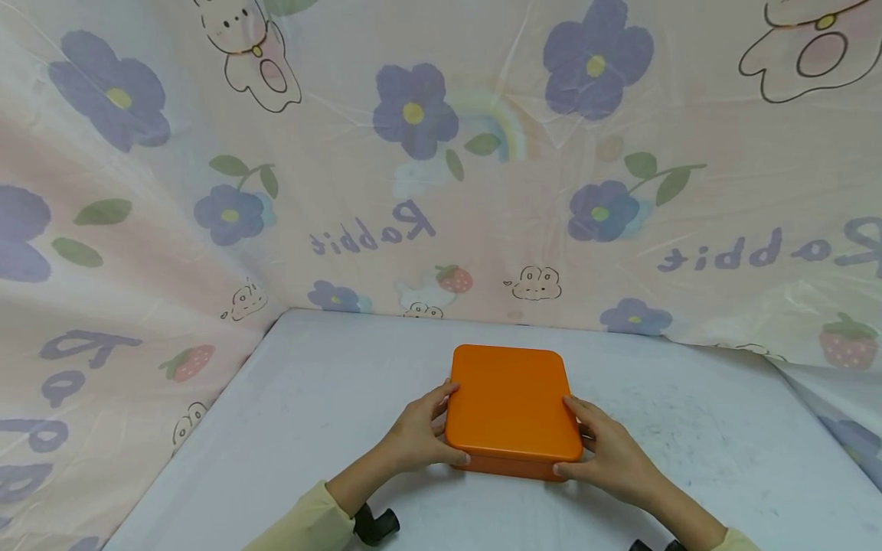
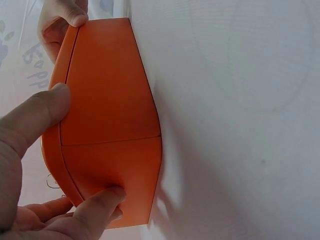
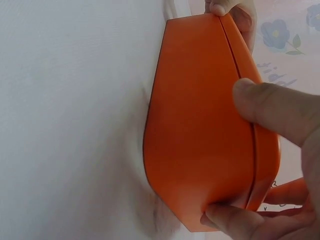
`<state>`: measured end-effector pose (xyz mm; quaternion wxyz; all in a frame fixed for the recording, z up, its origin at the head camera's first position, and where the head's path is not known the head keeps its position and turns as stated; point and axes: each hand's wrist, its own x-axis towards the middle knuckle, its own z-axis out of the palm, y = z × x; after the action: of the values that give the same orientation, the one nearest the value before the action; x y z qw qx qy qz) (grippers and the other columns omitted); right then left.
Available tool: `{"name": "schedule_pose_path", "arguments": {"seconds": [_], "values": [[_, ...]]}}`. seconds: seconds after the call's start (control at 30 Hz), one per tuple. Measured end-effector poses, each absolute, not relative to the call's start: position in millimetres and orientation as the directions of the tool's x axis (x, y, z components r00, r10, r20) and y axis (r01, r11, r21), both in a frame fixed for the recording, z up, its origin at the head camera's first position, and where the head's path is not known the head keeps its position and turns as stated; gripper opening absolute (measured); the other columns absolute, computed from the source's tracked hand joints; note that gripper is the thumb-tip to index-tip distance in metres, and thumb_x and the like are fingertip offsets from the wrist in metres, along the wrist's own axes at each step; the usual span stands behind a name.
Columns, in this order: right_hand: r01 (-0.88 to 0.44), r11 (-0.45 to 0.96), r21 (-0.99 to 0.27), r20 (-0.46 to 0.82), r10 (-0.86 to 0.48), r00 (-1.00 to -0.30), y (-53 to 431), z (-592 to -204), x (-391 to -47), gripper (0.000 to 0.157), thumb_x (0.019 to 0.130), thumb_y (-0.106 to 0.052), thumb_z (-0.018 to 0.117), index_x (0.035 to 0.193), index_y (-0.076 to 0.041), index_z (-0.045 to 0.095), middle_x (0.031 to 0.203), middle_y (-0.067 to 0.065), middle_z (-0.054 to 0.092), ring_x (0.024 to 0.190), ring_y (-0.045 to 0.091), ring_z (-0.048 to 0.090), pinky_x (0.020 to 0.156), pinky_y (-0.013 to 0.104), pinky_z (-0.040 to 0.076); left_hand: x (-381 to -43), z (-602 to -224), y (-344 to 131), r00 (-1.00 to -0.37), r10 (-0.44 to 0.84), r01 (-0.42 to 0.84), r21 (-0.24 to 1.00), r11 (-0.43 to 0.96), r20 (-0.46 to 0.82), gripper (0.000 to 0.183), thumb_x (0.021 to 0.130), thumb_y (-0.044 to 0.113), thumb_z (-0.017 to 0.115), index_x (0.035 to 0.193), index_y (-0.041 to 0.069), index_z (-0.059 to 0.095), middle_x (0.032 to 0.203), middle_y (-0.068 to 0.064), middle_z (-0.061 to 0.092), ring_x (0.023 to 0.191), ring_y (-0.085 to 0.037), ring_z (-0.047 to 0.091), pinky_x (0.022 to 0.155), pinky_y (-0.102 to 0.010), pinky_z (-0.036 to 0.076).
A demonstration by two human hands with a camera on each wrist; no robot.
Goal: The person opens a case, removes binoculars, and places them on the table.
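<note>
An orange box (image 1: pixel 511 402) with rounded corners and a fitted lid sits on the white table (image 1: pixel 358 367). My left hand (image 1: pixel 419 432) grips its left side, thumb at the near corner and fingers along the side. On the opposite side my right hand (image 1: pixel 609 451) holds the box the same way, its thumb on the near right corner. Both wrist views show the seam between lid and body of the box (image 2: pixel 107 90), with each thumb at that seam. What the box contains is hidden under the lid.
A curtain (image 1: pixel 482 222) printed with flowers, rabbits and strawberries hangs behind the table and along its left side. Black wrist mounts show below the left wrist (image 1: pixel 376 526) and at the bottom edge near the right one.
</note>
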<state>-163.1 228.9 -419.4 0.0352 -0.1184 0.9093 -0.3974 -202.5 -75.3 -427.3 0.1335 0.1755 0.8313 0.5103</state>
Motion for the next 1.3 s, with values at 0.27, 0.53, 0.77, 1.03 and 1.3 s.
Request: {"name": "schedule_pose_path", "arguments": {"seconds": [0.27,0.53,0.77,1.03,1.3], "values": [[-0.199,0.641,-0.741,0.044,-0.250,-0.967,229.3,-420.2,-163.0,0.104,0.067,-0.030,0.088,0.147,0.004,0.031,0.151,0.030,0.031,0.127,0.044,0.050,0.092,0.036,0.054,-202.2,-426.5,-75.2,-0.903,0.428,0.159,0.893,0.420,-0.040,0.102,0.065,0.018,0.090,0.150,0.018,0.033,0.160,-0.004,0.023,0.140,-0.030,0.040,0.098,-0.034,0.051],[-0.190,0.641,-0.744,0.037,-0.244,-0.969,229.2,-418.6,-163.1,0.105,0.066,-0.031,0.088,0.147,0.005,0.032,0.150,0.030,0.032,0.124,0.045,0.052,0.091,0.035,0.054,-202.3,-426.7,-75.6,-0.901,0.431,0.157,0.899,0.409,-0.039,0.102,0.065,0.017,0.090,0.150,0.017,0.033,0.161,-0.004,0.023,0.140,-0.030,0.039,0.098,-0.034,0.051],[-0.180,0.649,-0.739,0.026,-0.240,-0.970,229.1,-418.0,-164.1,0.106,0.066,-0.033,0.088,0.146,0.006,0.031,0.150,0.030,0.032,0.123,0.044,0.053,0.091,0.035,0.055,-202.2,-427.1,-77.0,-0.893,0.449,0.188,0.898,0.398,-0.013,0.104,0.065,0.018,0.090,0.150,0.016,0.032,0.161,-0.006,0.022,0.140,-0.032,0.039,0.098,-0.034,0.051],[-0.183,0.616,-0.766,0.026,-0.255,-0.967,229.3,-418.2,-163.8,0.104,0.067,-0.030,0.087,0.146,0.007,0.031,0.150,0.030,0.030,0.124,0.045,0.052,0.090,0.033,0.055,-201.9,-426.1,-76.8,-0.894,0.447,0.184,0.895,0.406,-0.018,0.103,0.065,0.017,0.090,0.150,0.016,0.032,0.161,-0.006,0.021,0.140,-0.032,0.039,0.098,-0.034,0.051],[-0.191,0.597,-0.779,0.034,-0.264,-0.964,229.8,-419.9,-163.9,0.103,0.068,-0.028,0.087,0.146,0.007,0.030,0.150,0.030,0.030,0.124,0.045,0.052,0.089,0.031,0.055,-201.7,-426.7,-76.5,-0.896,0.443,0.176,0.893,0.415,-0.029,0.103,0.065,0.018,0.090,0.151,0.017,0.032,0.161,-0.005,0.020,0.140,-0.032,0.039,0.099,-0.034,0.050]]}}
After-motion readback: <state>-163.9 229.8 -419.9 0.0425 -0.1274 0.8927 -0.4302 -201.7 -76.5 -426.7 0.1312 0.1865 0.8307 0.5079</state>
